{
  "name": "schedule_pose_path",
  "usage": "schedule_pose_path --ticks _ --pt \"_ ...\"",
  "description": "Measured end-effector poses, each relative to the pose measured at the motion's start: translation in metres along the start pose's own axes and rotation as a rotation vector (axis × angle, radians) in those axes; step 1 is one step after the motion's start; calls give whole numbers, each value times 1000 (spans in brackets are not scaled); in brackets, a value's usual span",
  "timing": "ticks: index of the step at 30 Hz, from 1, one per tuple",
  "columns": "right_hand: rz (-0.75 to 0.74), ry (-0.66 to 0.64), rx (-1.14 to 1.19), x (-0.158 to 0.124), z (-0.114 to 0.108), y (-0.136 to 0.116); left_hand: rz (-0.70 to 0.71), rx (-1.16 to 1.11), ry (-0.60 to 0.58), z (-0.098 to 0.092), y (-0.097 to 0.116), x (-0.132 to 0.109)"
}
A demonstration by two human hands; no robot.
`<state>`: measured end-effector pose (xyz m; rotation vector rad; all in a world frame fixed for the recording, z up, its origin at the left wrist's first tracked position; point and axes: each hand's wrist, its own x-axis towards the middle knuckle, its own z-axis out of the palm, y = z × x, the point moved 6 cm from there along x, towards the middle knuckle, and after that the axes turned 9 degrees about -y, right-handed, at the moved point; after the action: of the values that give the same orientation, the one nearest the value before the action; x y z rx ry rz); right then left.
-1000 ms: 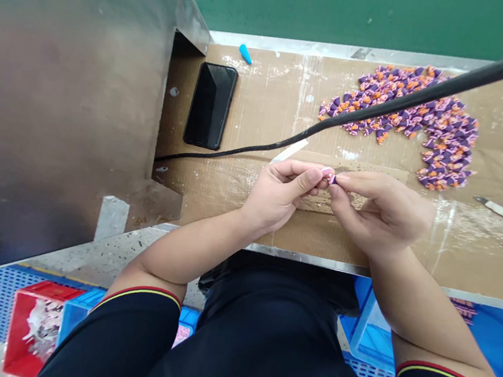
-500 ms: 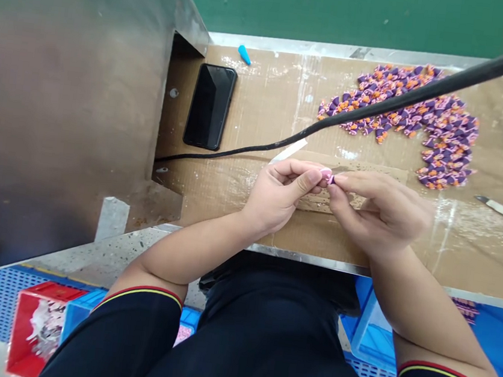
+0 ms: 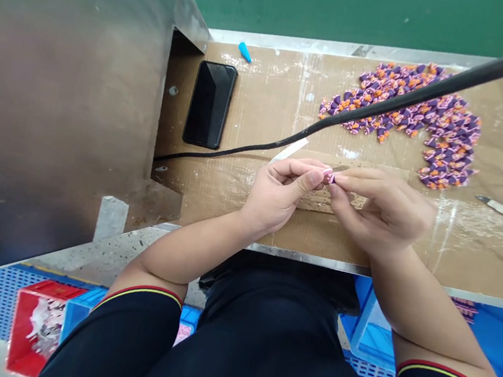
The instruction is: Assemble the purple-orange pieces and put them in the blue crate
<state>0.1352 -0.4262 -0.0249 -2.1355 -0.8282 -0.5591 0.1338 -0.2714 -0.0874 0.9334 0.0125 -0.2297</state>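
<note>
My left hand (image 3: 280, 195) and my right hand (image 3: 379, 209) meet fingertip to fingertip above the cardboard-covered bench (image 3: 252, 182). Both pinch one small pink and purple piece (image 3: 331, 177), mostly hidden by the fingers. A curved heap of several similar purple, pink and orange pieces (image 3: 416, 119) lies at the far right of the bench, well beyond my hands.
A black phone (image 3: 210, 104) lies at the bench's left, beside a metal housing (image 3: 62, 94). A black cable (image 3: 379, 106) crosses above the bench. A small knife (image 3: 501, 209) lies right, a blue cap (image 3: 245, 52) far left. Red (image 3: 36, 327) and blue bins (image 3: 370, 341) stand below.
</note>
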Motion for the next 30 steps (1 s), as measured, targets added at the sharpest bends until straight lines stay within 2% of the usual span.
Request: schedule_pose_path --ticks 5,11,16,23,30 --pt "-31 -7 -13 0 0 -1 21 42 10 -1 0 -1" --pt "-39 3 -6 -3 -1 -3 153 147 4 -1 3 -4" --pt "-27 14 -81 -5 -2 -6 185 251 48 -1 9 -7" --pt "-90 7 76 -3 -4 -5 233 264 50 1 13 -8" --pt "-36 -42 -1 -3 -5 -6 305 360 19 4 20 -11"
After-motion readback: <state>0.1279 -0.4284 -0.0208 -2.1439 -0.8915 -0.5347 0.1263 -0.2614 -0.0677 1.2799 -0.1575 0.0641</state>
